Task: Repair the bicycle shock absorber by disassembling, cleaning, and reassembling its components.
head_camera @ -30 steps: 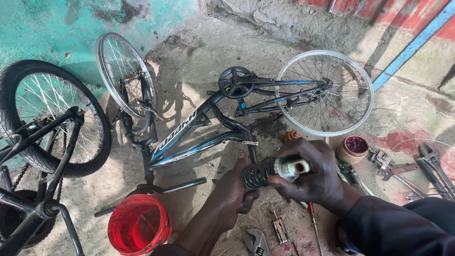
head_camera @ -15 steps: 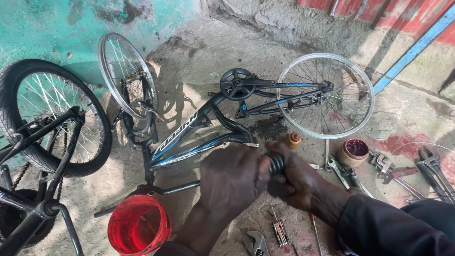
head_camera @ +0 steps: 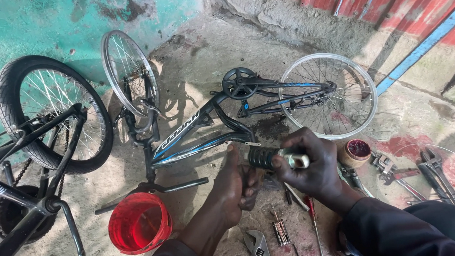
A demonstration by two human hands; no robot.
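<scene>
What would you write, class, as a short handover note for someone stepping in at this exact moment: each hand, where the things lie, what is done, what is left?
Left hand: closed on the lower end of the coil-spring part.
Right hand: gripping its metal end.
The part is held above the ground, just in front of the blue-black bike frame lying on its side.
Red bucket at left; adjustable wrench, screwdriver and grease tin on the ground nearby.
Done: part is in hand.
Left: part is not yet on the frame.
</scene>
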